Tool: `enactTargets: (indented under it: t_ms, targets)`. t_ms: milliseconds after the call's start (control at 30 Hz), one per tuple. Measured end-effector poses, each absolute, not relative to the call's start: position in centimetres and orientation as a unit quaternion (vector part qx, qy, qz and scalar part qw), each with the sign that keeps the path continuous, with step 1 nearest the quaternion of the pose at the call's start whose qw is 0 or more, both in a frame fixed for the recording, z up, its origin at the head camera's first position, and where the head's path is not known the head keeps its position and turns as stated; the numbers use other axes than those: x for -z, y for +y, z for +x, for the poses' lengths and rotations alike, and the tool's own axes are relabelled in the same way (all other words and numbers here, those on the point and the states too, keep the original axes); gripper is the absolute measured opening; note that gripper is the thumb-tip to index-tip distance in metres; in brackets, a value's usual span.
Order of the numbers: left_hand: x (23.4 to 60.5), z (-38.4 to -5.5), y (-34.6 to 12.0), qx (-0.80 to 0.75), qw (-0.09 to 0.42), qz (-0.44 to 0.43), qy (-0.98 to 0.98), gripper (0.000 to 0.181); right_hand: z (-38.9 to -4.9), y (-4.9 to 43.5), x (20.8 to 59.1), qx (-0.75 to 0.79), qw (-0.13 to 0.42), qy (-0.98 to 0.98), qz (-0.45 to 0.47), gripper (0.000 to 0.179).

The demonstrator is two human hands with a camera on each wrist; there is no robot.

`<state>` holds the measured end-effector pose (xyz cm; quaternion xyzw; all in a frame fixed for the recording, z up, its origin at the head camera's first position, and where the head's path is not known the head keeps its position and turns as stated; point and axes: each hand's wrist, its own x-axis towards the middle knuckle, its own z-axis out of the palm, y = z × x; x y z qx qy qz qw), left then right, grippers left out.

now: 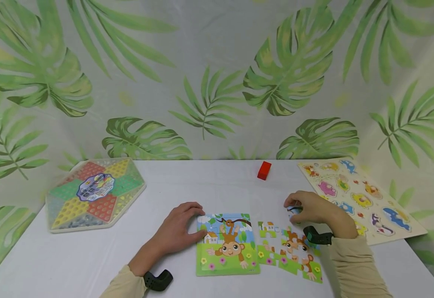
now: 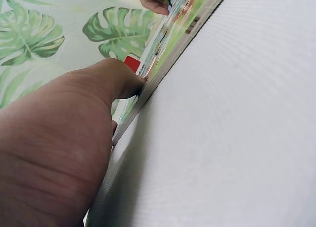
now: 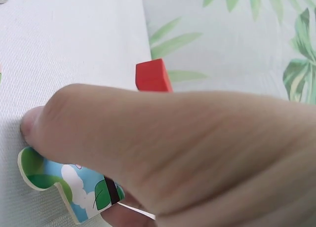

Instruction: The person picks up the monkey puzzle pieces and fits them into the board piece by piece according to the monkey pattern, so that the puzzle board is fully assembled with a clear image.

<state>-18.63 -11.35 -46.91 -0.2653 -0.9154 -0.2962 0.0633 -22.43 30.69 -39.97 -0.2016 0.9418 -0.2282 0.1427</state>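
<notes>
A puzzle board (image 1: 226, 265) with a monkey hanging from a branch lies flat on the table. My left hand (image 1: 177, 227) rests at its left side, thumb against the edge and fingers near the upper left corner. In the left wrist view, the thumb of the left hand (image 2: 116, 81) touches the board's edge. To the right, my right hand (image 1: 313, 209) pinches a puzzle piece (image 1: 295, 210) between thumb and fingers. That puzzle piece (image 3: 81, 190) shows blue sky, white cloud, green leaf and a brown branch. Loose puzzle pieces (image 1: 289, 258) lie beside the board, close below the right hand.
A hexagonal Chinese checkers box (image 1: 97, 194) lies at the back left. A red block (image 1: 264, 170) stands near the table's back edge. On the right, a peg board with sea animals (image 1: 365, 203) leans over the table corner. A leaf-print cloth (image 1: 217, 82) hangs behind.
</notes>
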Motion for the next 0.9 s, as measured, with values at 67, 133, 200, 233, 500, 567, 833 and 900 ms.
enactTargets:
  t_ms: [67,133,200,233,500,567,833,900]
  targets:
    - [46.97,-18.63,-11.36,0.293,0.066,-0.267,-0.916,0.043,-22.42,30.64,39.98,0.223,0.142,0.944,-0.196,0.031]
    - [47.02,-18.65,-11.35,0.291,0.068,-0.267,-0.916,0.042,-22.43,30.63,40.06,0.213,0.137,0.949,-0.189,0.032]
    - [47.01,-18.66,-11.34,0.291,0.068,-0.267,-0.916,0.042,-22.46,30.6,40.13,0.207,0.129,0.952,-0.186,0.032]
    - [46.97,-18.67,-11.33,0.291,0.068,-0.267,-0.916,0.042,-22.5,30.58,40.14,0.206,0.126,0.953,-0.185,0.032]
    - [46.9,-18.7,-11.32,0.294,0.065,-0.265,-0.916,0.043,-22.72,30.52,40.36,0.198,0.115,0.953,-0.197,0.03]
    - [46.96,-18.72,-11.34,0.292,0.065,-0.265,-0.916,0.043,-22.67,30.4,40.39,0.2,0.112,0.953,-0.199,0.028]
    - [46.95,-18.65,-11.33,0.297,0.064,-0.264,-0.915,0.042,-22.57,29.93,40.0,0.191,0.113,0.954,-0.202,0.032]
    - [46.9,-18.68,-11.31,0.296,0.066,-0.266,-0.915,0.042,-22.54,29.85,39.91,0.184,0.115,0.956,-0.198,0.032]
